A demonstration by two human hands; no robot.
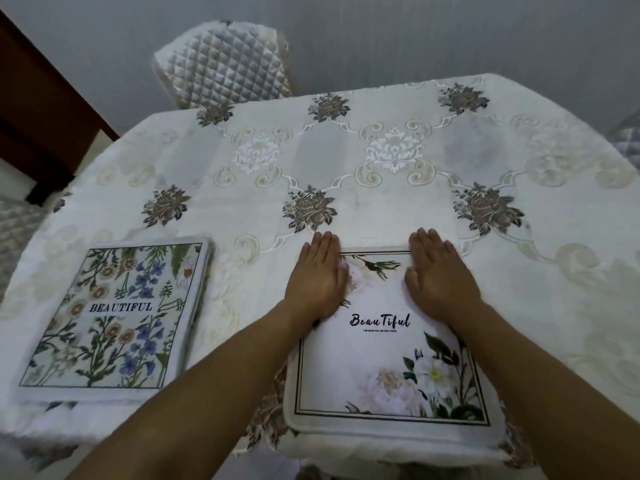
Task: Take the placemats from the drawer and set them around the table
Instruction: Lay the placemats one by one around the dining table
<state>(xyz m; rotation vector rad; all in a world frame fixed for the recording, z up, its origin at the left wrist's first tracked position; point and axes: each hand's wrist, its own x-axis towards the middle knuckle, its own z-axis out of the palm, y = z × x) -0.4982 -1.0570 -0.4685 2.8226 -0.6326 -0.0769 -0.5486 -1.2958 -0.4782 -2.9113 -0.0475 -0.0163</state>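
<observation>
On the near table [381, 188], both hands, left [317, 282] and right [438, 277], lie flat and open on the white mat [388, 362]; flower mat [114, 317] left.

A cream embroidered tablecloth [381, 161] with grey-brown rose motifs is covering the tabletop [571, 271]. A chair [221, 64] with a quilted grey cover is standing at the far edge, against a plain grey wall [415, 29]. Dark wooden furniture [41, 109] is occupying the left side. Lighting is soft and even.
</observation>
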